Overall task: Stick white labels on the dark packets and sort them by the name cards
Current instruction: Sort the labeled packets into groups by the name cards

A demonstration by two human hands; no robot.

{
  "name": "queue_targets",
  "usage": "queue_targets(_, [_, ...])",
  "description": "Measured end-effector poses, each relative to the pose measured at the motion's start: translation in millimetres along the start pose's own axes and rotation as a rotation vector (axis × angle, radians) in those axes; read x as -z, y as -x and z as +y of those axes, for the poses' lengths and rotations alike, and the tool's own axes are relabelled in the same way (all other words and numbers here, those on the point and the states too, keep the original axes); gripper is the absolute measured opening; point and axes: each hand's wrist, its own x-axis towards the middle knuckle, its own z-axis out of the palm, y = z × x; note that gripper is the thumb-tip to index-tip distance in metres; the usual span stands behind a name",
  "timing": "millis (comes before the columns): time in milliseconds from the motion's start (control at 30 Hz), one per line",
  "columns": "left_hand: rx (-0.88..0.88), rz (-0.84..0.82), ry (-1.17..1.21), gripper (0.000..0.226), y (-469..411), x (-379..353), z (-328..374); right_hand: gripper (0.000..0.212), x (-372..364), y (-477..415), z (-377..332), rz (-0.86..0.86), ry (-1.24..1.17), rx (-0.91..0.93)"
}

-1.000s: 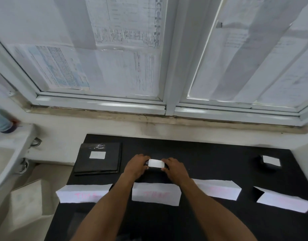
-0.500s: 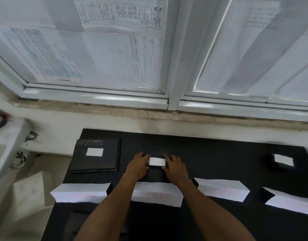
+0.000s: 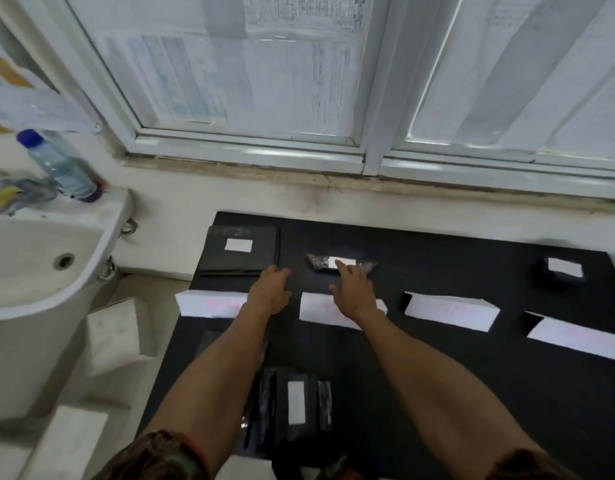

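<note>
A small dark packet [image 3: 318, 263] with a white label lies on the black table top [image 3: 437, 271] behind the second name card [image 3: 320, 310]. My right hand [image 3: 351, 289] stretches over it, a straight fingertip on its label. My left hand [image 3: 269, 289] hovers flat between the first name card [image 3: 209, 303] and the second, holding nothing. A flat dark packet [image 3: 242, 251] with a label lies behind the first card. Another labelled packet [image 3: 562, 273] sits at far right. A labelled packet [image 3: 295, 405] lies near me between my forearms.
Two more name cards [image 3: 451, 311] [image 3: 576, 339] stand to the right. A white sink [image 3: 39, 271] with a plastic bottle [image 3: 56, 164] is at the left. The paper-covered window and its sill [image 3: 368, 168] run behind the table.
Both hands let go of the small packet; it now lies on the table. My left hand has drawn back to the left. The camera has tilted down and left.
</note>
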Motion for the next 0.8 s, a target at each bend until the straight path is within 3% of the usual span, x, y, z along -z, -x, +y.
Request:
queue_targets(300, [0.045,-0.08,-0.004,0.026,123.2,-48.2,-22.3,0.043,-55.7,126.7,-22.9,-0.1,-0.134,-0.031])
queue_targets(567, [0.097,-0.097,0.13,0.053,170.8,-94.1,-18.6,0.03,-96.4,188.1,-16.3,-0.279,-0.278,-0.283])
queue_targets(800, [0.197,-0.036,0.214,0.043,174.7,-102.8,-6.4,0.019,-106.3,202.3,-23.6,-0.328,-0.354,-0.298])
